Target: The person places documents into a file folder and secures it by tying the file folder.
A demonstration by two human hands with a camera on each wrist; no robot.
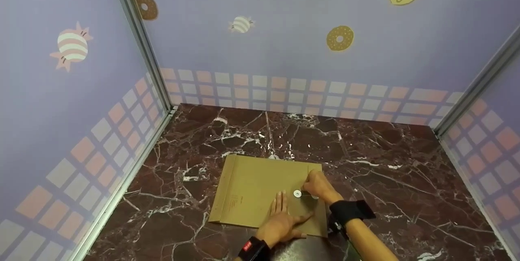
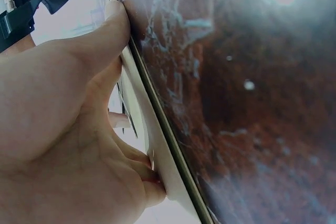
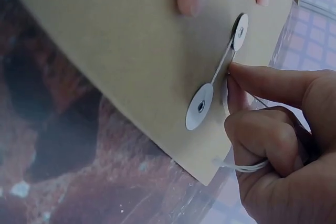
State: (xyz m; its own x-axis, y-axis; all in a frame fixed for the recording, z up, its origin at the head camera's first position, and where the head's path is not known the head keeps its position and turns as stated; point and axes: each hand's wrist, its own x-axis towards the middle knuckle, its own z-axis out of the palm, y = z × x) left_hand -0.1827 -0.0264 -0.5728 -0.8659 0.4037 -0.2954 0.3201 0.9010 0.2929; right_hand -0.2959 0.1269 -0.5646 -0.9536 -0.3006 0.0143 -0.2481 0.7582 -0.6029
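Note:
A brown kraft string-tie envelope (image 1: 256, 175) lies flat on the marble-patterned surface. My left hand (image 1: 280, 222) rests on its near part with the fingers spread; in the left wrist view the thumb and fingers press on the envelope (image 2: 176, 166). My right hand (image 1: 319, 184) is over the right side of the envelope. The right wrist view shows it pinching a thin white string (image 3: 222, 60) between thumb and index finger, beside the upper white button disc (image 3: 240, 32). The string runs to the lower disc (image 3: 200, 106), and a loop of it hangs from the curled fingers.
Purple walls (image 1: 260, 50) with printed sweets and pink and white squares enclose the back and both sides. Metal strips (image 1: 140, 42) run along the corners. Each wrist wears a black strap (image 1: 351, 211). Small white specks dot the dark marble (image 1: 195, 127).

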